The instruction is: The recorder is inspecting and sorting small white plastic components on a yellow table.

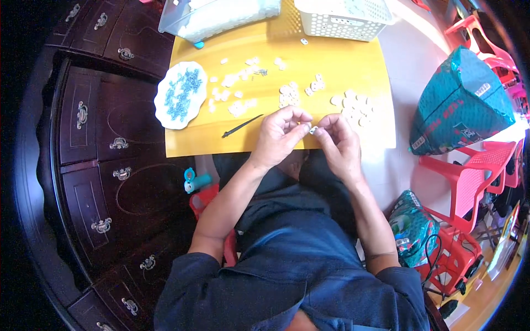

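Both hands meet over the near edge of a yellow table. My right hand pinches a small white piece with a dark spot between thumb and finger. Beside it, my left hand is closed in a pinch against the same piece; whether it holds something else is hidden. A thin black stick-like tool lies left of my left hand. Beyond the hands are a cluster of small whitish pieces and a group of round pale pieces.
At the table's left, a white scalloped plate holds many small blue-grey pieces. A clear bin and a white perforated basket stand at the back. Teal bags and red plastic chairs are on the right; dark drawers line the left.
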The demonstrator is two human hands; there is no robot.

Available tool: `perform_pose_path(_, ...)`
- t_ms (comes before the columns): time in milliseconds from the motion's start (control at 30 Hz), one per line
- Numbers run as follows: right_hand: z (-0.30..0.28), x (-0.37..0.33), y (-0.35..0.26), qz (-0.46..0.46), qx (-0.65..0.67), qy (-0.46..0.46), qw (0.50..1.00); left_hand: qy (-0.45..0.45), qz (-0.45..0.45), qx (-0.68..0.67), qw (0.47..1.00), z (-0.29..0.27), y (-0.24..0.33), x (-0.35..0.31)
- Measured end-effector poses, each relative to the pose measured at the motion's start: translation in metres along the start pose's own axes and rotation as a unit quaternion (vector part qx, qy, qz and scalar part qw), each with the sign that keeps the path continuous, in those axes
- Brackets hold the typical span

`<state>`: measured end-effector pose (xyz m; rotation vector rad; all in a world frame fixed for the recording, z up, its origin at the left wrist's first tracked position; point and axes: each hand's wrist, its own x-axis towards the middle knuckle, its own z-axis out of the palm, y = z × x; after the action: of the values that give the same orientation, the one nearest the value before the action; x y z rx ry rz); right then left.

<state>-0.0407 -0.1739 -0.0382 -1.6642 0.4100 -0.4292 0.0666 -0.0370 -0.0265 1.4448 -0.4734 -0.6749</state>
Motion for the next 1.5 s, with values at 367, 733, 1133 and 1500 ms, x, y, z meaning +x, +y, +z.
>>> perform_pose_path(367,-0.001,-0.002,-0.003,0.001,-0.016,-0.004,1.0,0.014,0.038,0.032,0.999,-0.002,-0.003,0.002)
perform_pose_path(733,0.001,0.0,-0.003,-0.016,-0.023,0.004,1.0,-0.003,0.029,0.073,0.997,-0.003,0.001,0.0)
perform_pose_path(1133,0.001,-0.001,-0.004,-0.023,-0.035,0.012,0.999,0.012,0.058,0.076,0.995,0.001,-0.001,0.002)
perform_pose_path(1500,0.001,-0.002,-0.004,-0.013,-0.038,0.013,0.999,-0.022,0.056,0.15,0.987,-0.001,0.009,0.005)
